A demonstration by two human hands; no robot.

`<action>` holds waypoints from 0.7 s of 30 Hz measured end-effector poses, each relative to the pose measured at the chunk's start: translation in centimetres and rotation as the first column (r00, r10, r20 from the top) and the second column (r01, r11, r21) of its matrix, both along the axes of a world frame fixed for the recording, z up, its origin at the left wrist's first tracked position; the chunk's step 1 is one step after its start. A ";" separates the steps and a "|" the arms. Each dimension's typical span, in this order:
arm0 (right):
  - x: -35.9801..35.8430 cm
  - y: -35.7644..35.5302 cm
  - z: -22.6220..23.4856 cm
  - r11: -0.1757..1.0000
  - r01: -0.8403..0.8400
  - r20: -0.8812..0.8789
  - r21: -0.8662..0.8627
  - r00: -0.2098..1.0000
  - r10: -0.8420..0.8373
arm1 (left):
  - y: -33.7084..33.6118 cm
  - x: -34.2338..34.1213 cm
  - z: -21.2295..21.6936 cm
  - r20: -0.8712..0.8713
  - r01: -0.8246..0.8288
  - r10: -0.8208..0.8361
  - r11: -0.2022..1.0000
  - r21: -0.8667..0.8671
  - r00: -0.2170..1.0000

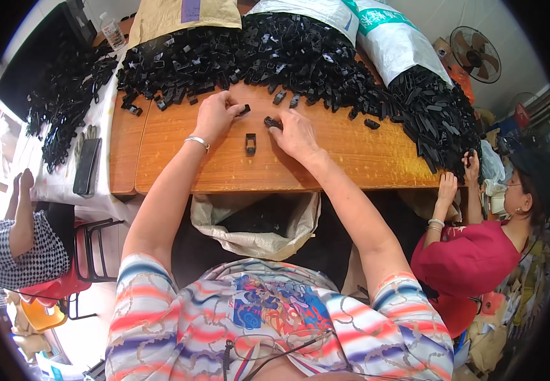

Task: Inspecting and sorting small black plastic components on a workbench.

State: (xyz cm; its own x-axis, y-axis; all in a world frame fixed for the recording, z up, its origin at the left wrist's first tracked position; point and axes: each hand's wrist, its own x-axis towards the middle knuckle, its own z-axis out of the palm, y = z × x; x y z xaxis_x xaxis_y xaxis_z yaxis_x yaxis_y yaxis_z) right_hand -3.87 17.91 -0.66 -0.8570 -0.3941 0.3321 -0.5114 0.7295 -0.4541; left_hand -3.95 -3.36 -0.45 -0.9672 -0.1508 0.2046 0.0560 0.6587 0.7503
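My left hand [216, 117] is closed over the wooden table, pinching a small black plastic part [244, 110] between thumb and fingers. To its right, my right hand [295, 134] grips another black plastic part [273, 123], partly covered by the fingers. Between my wrists a single black rectangular frame-like part [251, 145] stands on the table. A wide heap of similar black parts [288, 51] spreads just beyond both hands, with a few loose pieces [280, 97] at its near edge.
An open woven sack [256, 244] hangs below the table's front edge [364, 181]. Bags [186, 18] spill parts at the back. Long black pieces [427, 111] are piled at right, where a co-worker in red [472, 254] sits. Another person [24, 238] is at left, near a phone [87, 166].
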 end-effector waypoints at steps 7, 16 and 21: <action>1.4 -1.3 1.4 0.961 -0.086 -0.019 -0.263 0.996 0.084 | 0.4 2.5 0.3 0.131 0.046 -0.110 0.908 0.416 0.985; 2.7 -2.2 2.4 0.853 -0.170 -0.041 -0.494 0.984 0.172 | 1.0 6.3 2.3 0.052 0.104 -0.365 0.396 0.912 0.930; 4.0 -2.5 3.4 0.811 -0.184 -0.033 -0.555 0.979 0.200 | 1.7 7.5 1.2 -0.088 0.193 -0.246 0.440 0.877 0.965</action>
